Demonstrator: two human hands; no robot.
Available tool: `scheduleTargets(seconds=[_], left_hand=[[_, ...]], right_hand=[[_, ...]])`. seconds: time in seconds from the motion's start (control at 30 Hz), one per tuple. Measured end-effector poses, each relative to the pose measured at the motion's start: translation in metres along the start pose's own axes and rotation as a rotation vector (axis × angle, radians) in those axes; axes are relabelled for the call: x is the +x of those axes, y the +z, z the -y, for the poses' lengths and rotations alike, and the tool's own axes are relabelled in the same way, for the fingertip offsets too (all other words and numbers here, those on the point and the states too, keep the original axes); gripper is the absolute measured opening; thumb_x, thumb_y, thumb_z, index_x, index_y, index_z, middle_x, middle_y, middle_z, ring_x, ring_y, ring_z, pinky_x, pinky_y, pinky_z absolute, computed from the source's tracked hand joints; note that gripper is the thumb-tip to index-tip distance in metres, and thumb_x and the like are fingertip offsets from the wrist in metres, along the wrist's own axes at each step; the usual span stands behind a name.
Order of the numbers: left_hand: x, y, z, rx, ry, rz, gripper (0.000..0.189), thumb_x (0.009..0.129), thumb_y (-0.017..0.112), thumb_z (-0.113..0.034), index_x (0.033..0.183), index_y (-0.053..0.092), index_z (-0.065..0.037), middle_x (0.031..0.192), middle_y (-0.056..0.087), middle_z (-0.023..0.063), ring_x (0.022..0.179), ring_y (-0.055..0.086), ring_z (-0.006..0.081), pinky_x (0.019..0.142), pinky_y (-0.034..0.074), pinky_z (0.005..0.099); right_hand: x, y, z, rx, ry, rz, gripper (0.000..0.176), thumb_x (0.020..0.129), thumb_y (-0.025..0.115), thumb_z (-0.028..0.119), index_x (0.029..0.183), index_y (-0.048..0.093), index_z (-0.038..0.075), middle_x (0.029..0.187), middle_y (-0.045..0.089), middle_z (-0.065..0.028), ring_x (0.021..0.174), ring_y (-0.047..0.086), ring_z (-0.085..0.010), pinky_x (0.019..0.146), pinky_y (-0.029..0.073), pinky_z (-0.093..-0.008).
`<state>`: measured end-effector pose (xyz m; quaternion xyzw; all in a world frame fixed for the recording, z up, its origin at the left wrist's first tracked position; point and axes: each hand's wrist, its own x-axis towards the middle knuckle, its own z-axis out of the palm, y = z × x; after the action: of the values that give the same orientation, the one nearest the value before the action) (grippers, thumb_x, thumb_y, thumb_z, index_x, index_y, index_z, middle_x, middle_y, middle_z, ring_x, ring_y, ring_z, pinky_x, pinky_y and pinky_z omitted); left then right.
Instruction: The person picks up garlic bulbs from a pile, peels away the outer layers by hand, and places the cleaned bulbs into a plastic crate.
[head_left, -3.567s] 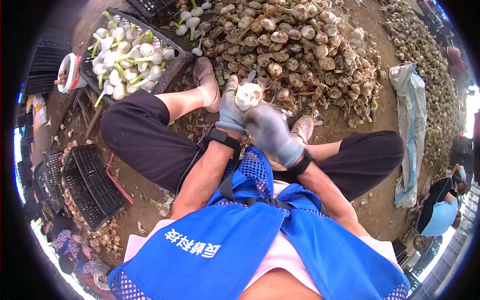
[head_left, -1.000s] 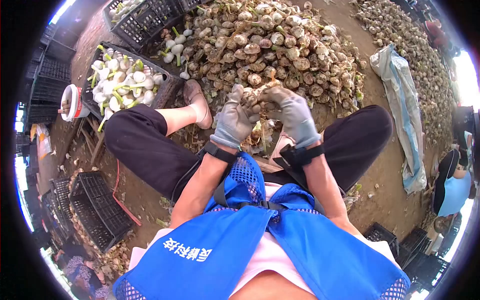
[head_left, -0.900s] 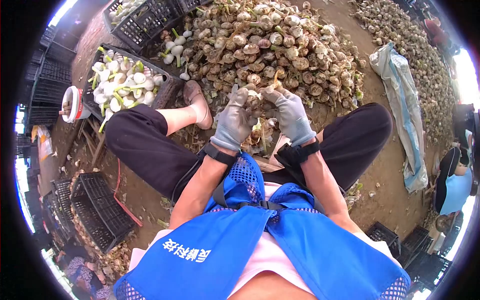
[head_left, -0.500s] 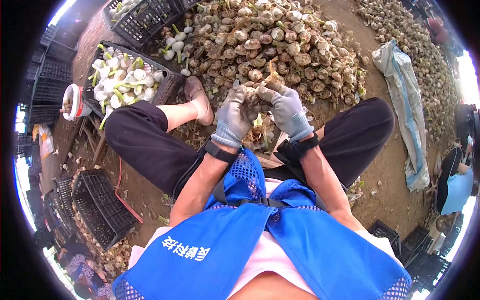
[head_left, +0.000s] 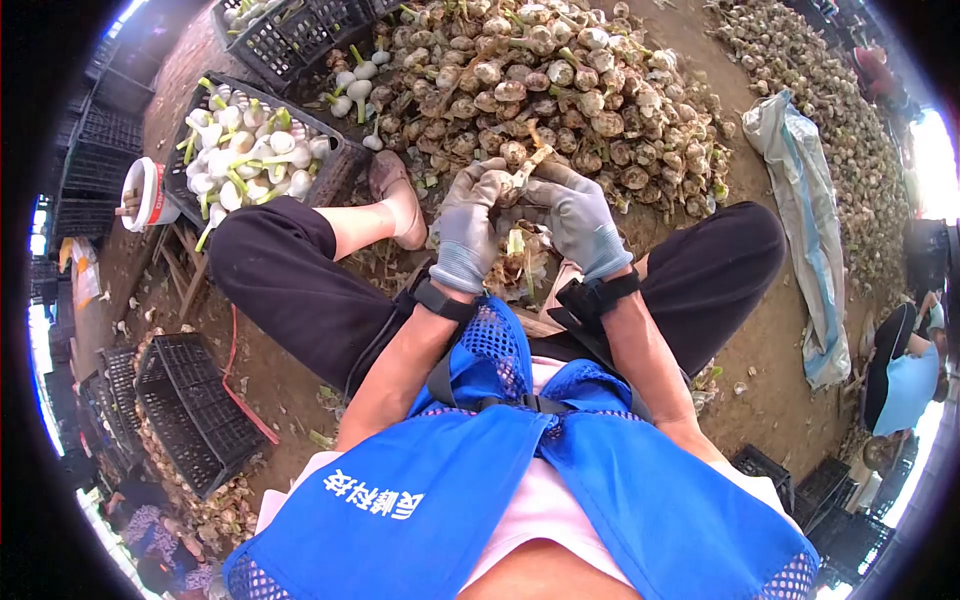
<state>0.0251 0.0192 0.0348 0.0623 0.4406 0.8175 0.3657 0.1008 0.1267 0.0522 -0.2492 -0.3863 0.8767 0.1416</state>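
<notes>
Both of my hands wear grey gloves and meet in front of the garlic heap. My left hand (head_left: 468, 222) has its fingers closed on one side of a garlic bulb (head_left: 518, 182). My right hand (head_left: 578, 215) pinches the other side, where a dry brown stalk (head_left: 540, 150) sticks up. The fingers cover much of the bulb. Just beyond the hands rises the heap of unpeeled garlic (head_left: 560, 85), brown and dirty. Under the hands, between the legs, lie loose skins (head_left: 520, 268).
At the left stands a black crate (head_left: 345, 165) of white, cleaned garlic with green stems, beside a white bucket (head_left: 145, 195). An empty black crate (head_left: 195, 415) sits lower left. A plastic sack (head_left: 805, 240) lies at the right; a person in light blue (head_left: 905, 390) sits beyond.
My left fingers have shifted on the bulb, and the dry stalk now stands up more plainly between the hands. My right hand has barely moved.
</notes>
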Motion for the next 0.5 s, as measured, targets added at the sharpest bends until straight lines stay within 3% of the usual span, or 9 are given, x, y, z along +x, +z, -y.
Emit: scheduleTargets(seconds=[0.03,0.1,0.17,0.2,0.27,0.33,0.37,0.43,0.5], left_hand=[[0.001,0.000,0.003,-0.001,-0.003,0.003,0.024,0.091,0.047,-0.021,0.108,0.052,-0.006,0.088,0.059,0.0010,0.074,0.056,0.0086,0.059,0.048,0.0228],[0.006,-0.003,0.010,0.226,0.253,0.020,0.024,0.089,0.051,-0.018,0.108,0.052,-0.004,0.088,0.059,0.0012,0.077,0.056,0.0079,0.061,0.048,0.0221],[0.007,-0.014,0.013,0.264,0.292,0.000,0.026,0.090,0.049,-0.025,0.106,0.054,-0.004,0.081,0.058,0.0000,0.065,0.054,0.0067,0.051,0.045,0.0198],[0.003,-0.017,0.005,0.235,0.050,-0.047,0.029,0.091,0.046,-0.028,0.105,0.054,-0.005,0.075,0.057,-0.0010,0.057,0.050,0.0063,0.045,0.040,0.0189],[0.002,-0.013,0.000,-0.001,-0.341,-0.160,0.035,0.092,0.038,-0.036,0.096,0.056,-0.007,0.059,0.053,-0.0012,0.037,0.037,0.0073,0.031,0.026,0.0182],[0.010,-0.026,0.008,-0.177,-0.454,-0.148,0.034,0.092,0.037,-0.036,0.093,0.056,-0.007,0.059,0.054,0.0012,0.034,0.035,0.0080,0.030,0.025,0.0188],[0.013,-0.032,0.010,-0.351,-0.571,-0.134,0.034,0.091,0.037,-0.036,0.089,0.055,-0.008,0.058,0.054,0.0037,0.032,0.033,0.0088,0.029,0.024,0.0194],[0.013,-0.029,-0.001,-0.369,-0.641,-0.047,0.035,0.089,0.036,-0.039,0.085,0.054,-0.009,0.059,0.056,0.0087,0.030,0.031,0.0091,0.027,0.022,0.0204],[0.010,-0.025,-0.014,-0.353,-0.644,-0.034,0.038,0.089,0.035,-0.041,0.088,0.054,-0.008,0.059,0.057,0.0110,0.030,0.032,0.0083,0.028,0.022,0.0205]], right_hand=[[-0.001,0.004,-0.002,-0.040,-0.040,-0.039,0.026,0.079,0.056,0.001,0.104,0.053,-0.005,0.094,0.060,-0.0114,0.075,0.060,-0.0165,0.062,0.053,-0.0294],[0.001,0.002,-0.007,-0.045,-0.057,-0.060,0.025,0.076,0.057,-0.002,0.101,0.055,-0.004,0.088,0.062,-0.0090,0.071,0.060,-0.0146,0.060,0.052,-0.0283],[0.005,-0.002,-0.015,-0.308,-0.200,-0.033,0.025,0.073,0.055,-0.004,0.097,0.058,-0.003,0.081,0.063,-0.0062,0.066,0.060,-0.0147,0.057,0.052,-0.0273],[0.003,0.005,-0.012,-0.056,-0.004,-0.080,0.017,0.070,0.054,-0.005,0.085,0.061,-0.003,0.077,0.063,-0.0041,0.061,0.058,-0.0138,0.057,0.048,-0.0239],[0.008,0.001,-0.026,-0.267,-0.101,-0.086,0.015,0.069,0.053,-0.005,0.081,0.062,-0.003,0.077,0.063,-0.0051,0.060,0.058,-0.0135,0.057,0.047,-0.0233],[0.015,-0.005,-0.030,-0.769,-0.241,-0.128,0.013,0.068,0.051,-0.004,0.075,0.062,-0.003,0.074,0.063,-0.0095,0.061,0.057,-0.0149,0.060,0.044,-0.0238],[0.019,-0.009,-0.031,-0.770,-0.243,-0.128,0.013,0.068,0.051,-0.004,0.075,0.062,-0.003,0.074,0.063,-0.0095,0.061,0.057,-0.0149,0.060,0.044,-0.0238],[0.030,-0.022,-0.036,-1.036,-0.702,-0.192,0.016,0.070,0.050,-0.003,0.080,0.062,-0.003,0.075,0.061,-0.0129,0.065,0.058,-0.0176,0.062,0.044,-0.0259],[0.028,-0.030,-0.027,-0.915,-0.476,-0.137,0.019,0.072,0.053,0.000,0.087,0.064,-0.001,0.078,0.063,-0.0093,0.066,0.057,-0.0168,0.062,0.045,-0.0266]])
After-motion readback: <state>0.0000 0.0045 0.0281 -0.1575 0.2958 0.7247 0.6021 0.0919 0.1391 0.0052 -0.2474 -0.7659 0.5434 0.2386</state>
